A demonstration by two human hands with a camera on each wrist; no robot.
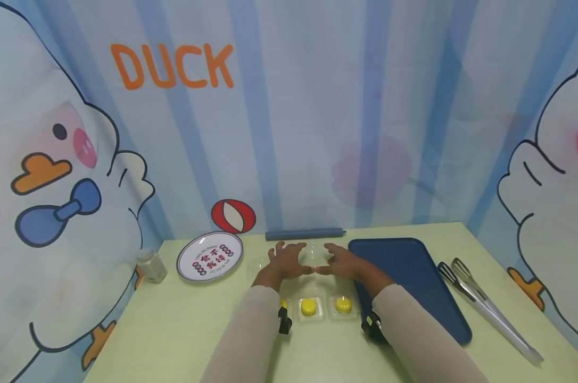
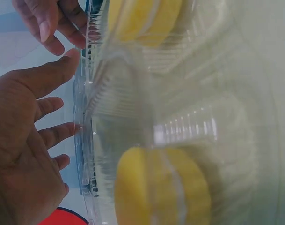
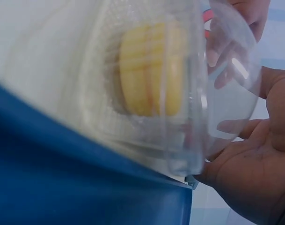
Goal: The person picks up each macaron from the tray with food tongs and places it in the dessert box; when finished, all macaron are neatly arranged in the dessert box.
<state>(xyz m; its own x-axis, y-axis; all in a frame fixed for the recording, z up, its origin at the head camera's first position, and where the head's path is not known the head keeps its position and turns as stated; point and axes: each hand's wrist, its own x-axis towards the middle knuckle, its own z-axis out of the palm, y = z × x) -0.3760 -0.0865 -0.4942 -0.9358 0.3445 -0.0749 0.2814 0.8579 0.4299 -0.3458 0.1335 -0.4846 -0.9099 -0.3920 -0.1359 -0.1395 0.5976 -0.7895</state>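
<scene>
Several clear plastic boxes (image 1: 311,317) stand in a row on the table, with round yellow sandwich cakes in them, macaron-like; one yellow cake (image 1: 344,305) sits at the right. Up close in the left wrist view, a cake (image 2: 163,187) has a pale middle layer. My left hand (image 1: 289,260) reaches past the row, its fingers spread beside the clear plastic. Facing it, my right hand (image 1: 344,263) has loosely bent fingers beside a clear domed lid (image 3: 236,84). The thumbs are close together. Transparent plastic makes exact finger contact hard to tell. My left sleeve partly hides the leftmost cake.
A white plate with red and black print (image 1: 209,257) and a small shaker (image 1: 151,267) are at the left. To the right lie a dark blue tray (image 1: 409,276) and metal tongs (image 1: 495,319). A blue rod (image 1: 305,234) runs along the back edge, before a curtain (image 1: 318,106).
</scene>
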